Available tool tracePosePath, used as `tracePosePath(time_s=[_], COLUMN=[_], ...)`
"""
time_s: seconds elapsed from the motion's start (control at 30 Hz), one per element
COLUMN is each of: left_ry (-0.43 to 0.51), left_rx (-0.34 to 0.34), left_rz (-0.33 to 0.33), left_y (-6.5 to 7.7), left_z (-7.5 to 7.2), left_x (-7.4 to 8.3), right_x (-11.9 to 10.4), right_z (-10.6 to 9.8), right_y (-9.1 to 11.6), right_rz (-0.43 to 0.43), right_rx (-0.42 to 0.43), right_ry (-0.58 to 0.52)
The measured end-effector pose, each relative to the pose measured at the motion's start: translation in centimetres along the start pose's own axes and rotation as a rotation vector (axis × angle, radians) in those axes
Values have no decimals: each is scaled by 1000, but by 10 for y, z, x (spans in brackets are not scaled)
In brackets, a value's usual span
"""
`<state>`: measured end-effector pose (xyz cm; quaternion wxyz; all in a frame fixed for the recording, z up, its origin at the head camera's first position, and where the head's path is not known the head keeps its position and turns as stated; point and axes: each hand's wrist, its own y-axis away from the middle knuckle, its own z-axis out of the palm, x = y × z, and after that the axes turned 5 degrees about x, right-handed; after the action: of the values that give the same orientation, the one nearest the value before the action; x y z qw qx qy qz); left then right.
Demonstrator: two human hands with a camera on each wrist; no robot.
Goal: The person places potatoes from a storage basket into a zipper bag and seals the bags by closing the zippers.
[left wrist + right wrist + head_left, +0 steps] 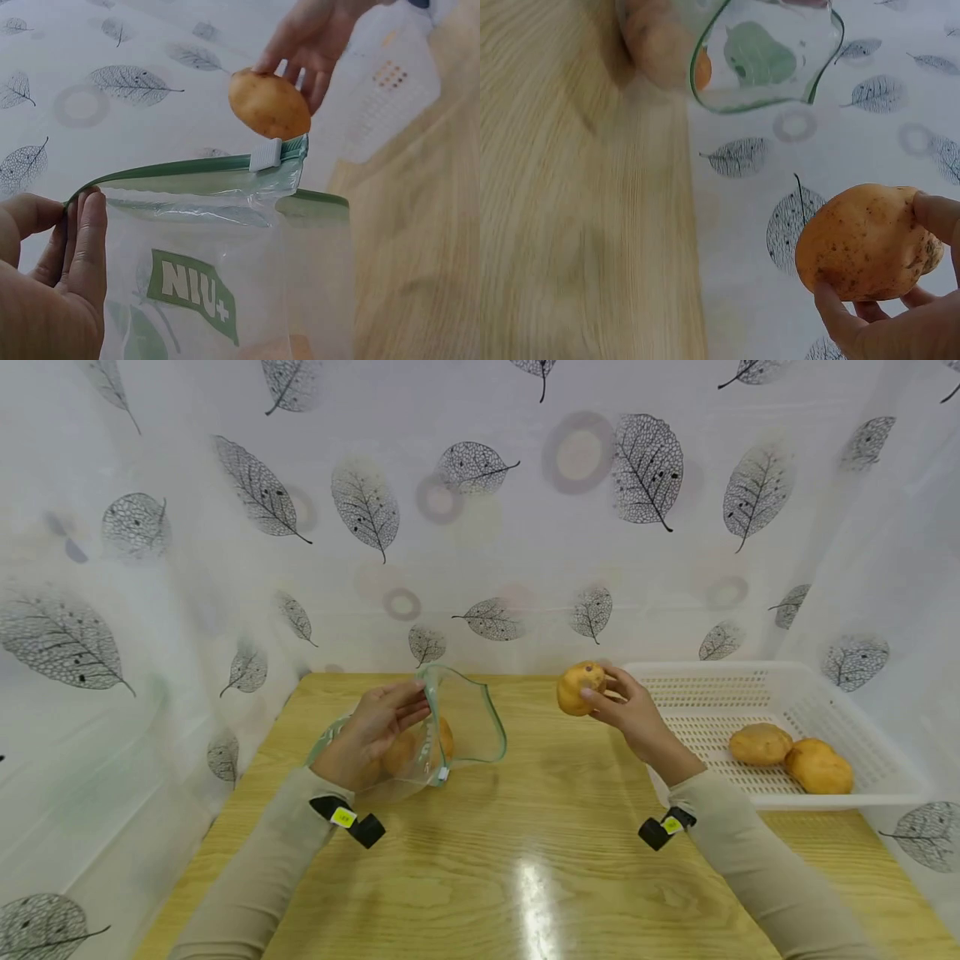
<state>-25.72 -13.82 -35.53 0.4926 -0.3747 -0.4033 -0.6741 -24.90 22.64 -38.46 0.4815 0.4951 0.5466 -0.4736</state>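
My left hand [377, 720] pinches the green-edged rim of a clear zip bag [202, 225] between thumb and fingers. The bag's mouth gapes toward the right, with a white slider [265, 155] at one corner. Inside lie several potatoes [399, 753], partly blurred by the plastic. My right hand [626, 706] grips a single yellow-brown potato [866, 244] by its sides, fingers underneath and thumb on top. That potato is held in the air over the table, to the right of the bag's mouth and apart from it.
A white perforated plastic basket [750, 802] stands on the right of the wooden table [495, 877]. Two potatoes [761, 744] lie in it, side by side. Behind the table hangs a whitish curtain [480, 552] printed with leaves.
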Motion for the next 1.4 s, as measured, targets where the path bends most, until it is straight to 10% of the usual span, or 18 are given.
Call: tracePosePath(time_s=[0.53, 1.4], left_ry=[23, 32], left_rx=[-11, 17], left_rz=[-16, -37], left_y=[2, -1], left_z=[0, 5], left_x=[0, -5], right_x=[18, 30], right_z=[91, 123], right_y=[14, 14], right_rz=[125, 217], right_rx=[-190, -11], right_ry=[-329, -171])
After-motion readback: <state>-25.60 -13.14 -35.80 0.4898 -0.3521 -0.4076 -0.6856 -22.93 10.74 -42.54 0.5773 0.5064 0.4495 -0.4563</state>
